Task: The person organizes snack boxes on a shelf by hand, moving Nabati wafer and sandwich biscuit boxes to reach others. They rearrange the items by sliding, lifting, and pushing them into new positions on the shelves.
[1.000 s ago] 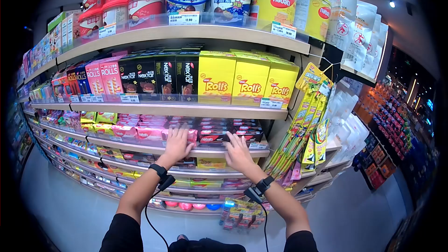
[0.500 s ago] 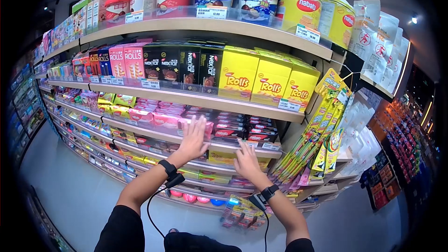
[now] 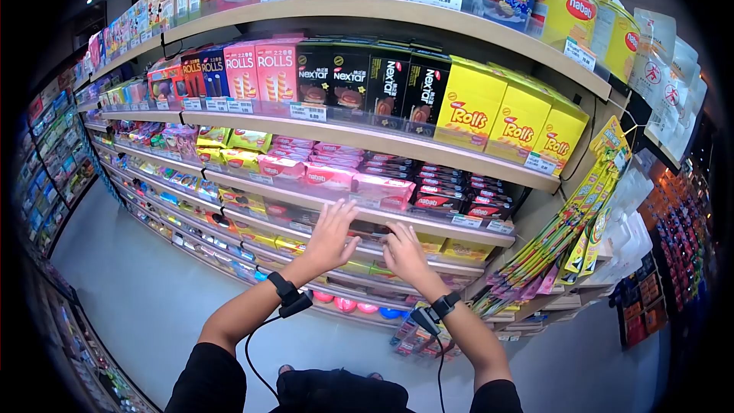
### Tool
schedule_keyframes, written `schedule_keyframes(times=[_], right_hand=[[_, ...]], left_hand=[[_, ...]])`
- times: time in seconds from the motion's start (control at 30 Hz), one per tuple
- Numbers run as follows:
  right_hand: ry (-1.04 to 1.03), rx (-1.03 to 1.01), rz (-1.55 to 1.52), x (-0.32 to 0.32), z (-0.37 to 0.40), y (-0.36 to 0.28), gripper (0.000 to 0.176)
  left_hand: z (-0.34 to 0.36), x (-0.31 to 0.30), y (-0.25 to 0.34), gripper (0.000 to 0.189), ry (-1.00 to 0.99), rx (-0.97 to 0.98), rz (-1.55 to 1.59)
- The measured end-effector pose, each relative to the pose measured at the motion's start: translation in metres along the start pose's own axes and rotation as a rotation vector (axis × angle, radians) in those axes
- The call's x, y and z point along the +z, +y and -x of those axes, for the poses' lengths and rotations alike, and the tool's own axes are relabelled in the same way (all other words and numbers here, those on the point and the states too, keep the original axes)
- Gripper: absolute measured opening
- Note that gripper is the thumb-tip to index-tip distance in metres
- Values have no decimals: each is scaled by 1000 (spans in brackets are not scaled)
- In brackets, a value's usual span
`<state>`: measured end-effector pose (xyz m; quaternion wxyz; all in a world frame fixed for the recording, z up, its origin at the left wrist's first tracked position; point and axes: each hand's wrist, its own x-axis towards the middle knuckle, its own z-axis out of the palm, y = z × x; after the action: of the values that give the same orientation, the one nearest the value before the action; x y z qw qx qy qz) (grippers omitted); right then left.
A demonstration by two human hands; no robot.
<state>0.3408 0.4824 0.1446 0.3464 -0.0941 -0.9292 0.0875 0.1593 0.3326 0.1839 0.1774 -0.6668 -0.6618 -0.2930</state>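
Observation:
My left hand is raised in front of the shelf stack with its fingers spread and nothing in them. Its fingertips overlap the shelf edge just below the pink nabati wafer packs. To its right is my right hand, fingers apart and slightly bent, also holding nothing. It overlaps the shelf edge below a front pink nabati pack. Black and red nabati packs lie in stacks just right of the pink ones. Each wrist wears a black strap with a cabled device.
Yellow Rolls boxes, black Nextar boxes and pink Rolls boxes line the shelf above. Tubs and nabati tins stand on the top shelf. Long colourful packets hang at the right end. Grey floor shows at left.
The view has shifted, so the shelves sit further right in it. My left hand, earlier in front of a pink pack, is now lower against the shelf edge, and my hands are closer together.

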Motion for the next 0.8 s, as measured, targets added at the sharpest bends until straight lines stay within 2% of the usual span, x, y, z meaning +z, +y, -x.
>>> schedule_keyframes(times=[0.07,0.17,0.4,0.63,0.73,0.8], right_hand=[[8,-2,-63,22,-2,-25,17],[72,-26,-58,52,-9,-62,10],[64,145,-47,110,-17,-114,6],[8,425,117,99,-21,-130,10],[30,412,253,71,-35,-116,12],[140,322,316,52,-50,-84,19]], left_hand=[[31,-7,-18,54,25,-5,49],[75,-22,-49,52,-19,-39,93],[148,-63,-122,48,-46,-99,185],[170,-78,-160,47,-38,-84,253],[155,-74,-161,48,-19,-58,263],[126,-71,-158,49,-1,-7,249]])
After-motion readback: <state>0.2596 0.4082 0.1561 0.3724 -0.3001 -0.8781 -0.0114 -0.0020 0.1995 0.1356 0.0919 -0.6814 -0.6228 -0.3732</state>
